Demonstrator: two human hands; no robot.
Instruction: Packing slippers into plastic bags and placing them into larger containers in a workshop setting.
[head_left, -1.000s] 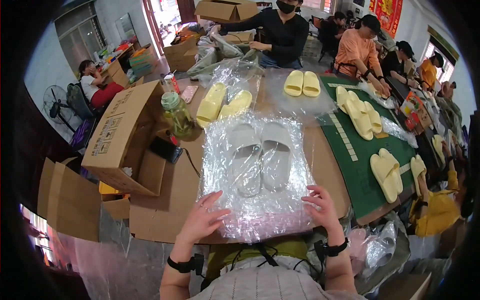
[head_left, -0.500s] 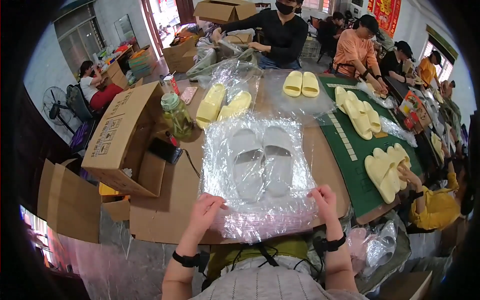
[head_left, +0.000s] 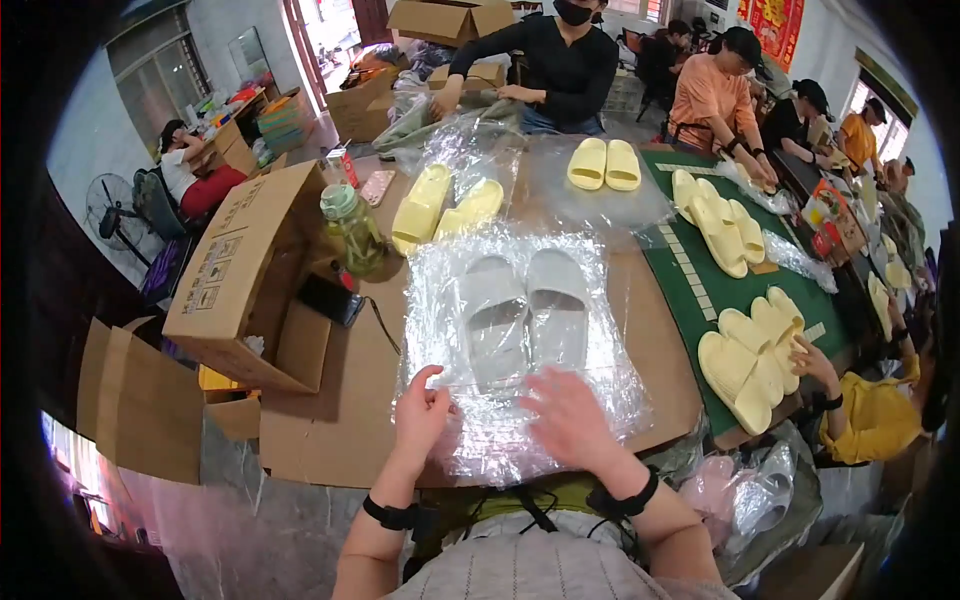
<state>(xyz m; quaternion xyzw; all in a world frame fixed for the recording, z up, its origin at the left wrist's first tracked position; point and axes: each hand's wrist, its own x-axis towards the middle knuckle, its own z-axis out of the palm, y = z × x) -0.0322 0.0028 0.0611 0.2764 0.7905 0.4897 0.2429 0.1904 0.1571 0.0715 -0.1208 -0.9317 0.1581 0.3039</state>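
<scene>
A pair of grey slide sandals [head_left: 558,310] lies side by side in a clear plastic bag [head_left: 625,395] in front of me. The bag's near end is crumpled and looks pinkish. At its near left edge, my left hand [head_left: 420,418] has its fingers curled around the plastic, the index finger raised. My right hand [head_left: 568,415] is over the near part of the bag, just below the sandals' heels. Its fingers are spread and slightly blurred, holding nothing. Whether they touch the plastic I cannot tell.
An open cardboard box [head_left: 235,275], a green-lidded jar [head_left: 350,230] and a black phone [head_left: 330,300] stand at left. Yellow slides [head_left: 605,165] lie beyond the bag; more sit on a green mat [head_left: 690,265] at right, where a co-worker's hand [head_left: 815,362] touches some. Other people work farther back.
My right hand has left the bag's right edge and moved left over it, fingers spreading. My left hand has shifted slightly right. At right, the co-worker's nearest yellow slides have moved left and nearer.
</scene>
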